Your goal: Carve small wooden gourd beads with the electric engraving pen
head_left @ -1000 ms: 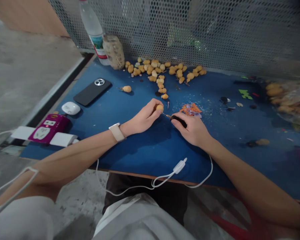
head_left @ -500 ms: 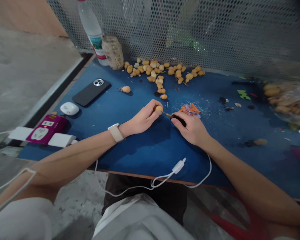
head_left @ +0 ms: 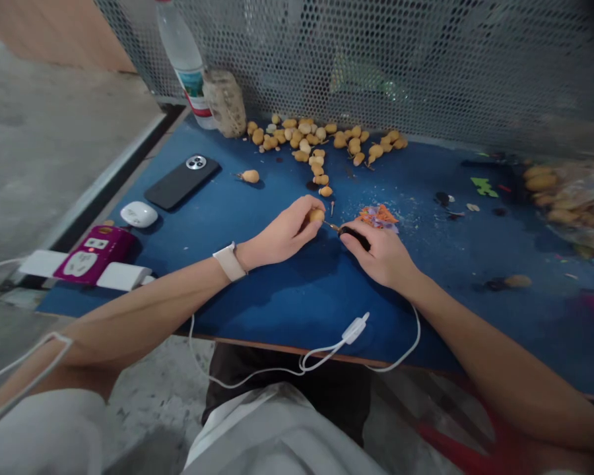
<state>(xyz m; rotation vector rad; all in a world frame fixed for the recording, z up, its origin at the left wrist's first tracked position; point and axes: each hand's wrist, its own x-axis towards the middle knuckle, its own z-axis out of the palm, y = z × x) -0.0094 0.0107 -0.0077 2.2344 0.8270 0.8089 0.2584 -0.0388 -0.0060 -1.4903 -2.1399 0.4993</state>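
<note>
Between the fingertips of my left hand (head_left: 294, 229) is a small tan gourd (head_left: 317, 216). My right hand (head_left: 383, 254) is wrapped round the dark handle of an awl-like tool (head_left: 355, 236). Its thin metal shaft points left and reaches the gourd; whether the tip is inside it I cannot tell. Just beyond my hands, a little heap of orange and purple scraps (head_left: 377, 216) lies amid pale crumbs, beside a small screw-like piece (head_left: 332, 208). Several more gourds (head_left: 304, 138) are piled along the back of the blue table (head_left: 287, 310), with a short row trailing toward me.
A plastic bottle (head_left: 191, 79) and a jar (head_left: 224, 105) stand at the back left, near a perforated metal panel (head_left: 297, 59). Further left are a phone (head_left: 183, 182), a white case (head_left: 138, 214) and a purple power strip (head_left: 99, 254). White cable (head_left: 354, 330) crosses the front edge.
Both hands keep nearly the same place. The gourd seems slightly turned in my left fingers, and the tool still points at it.
</note>
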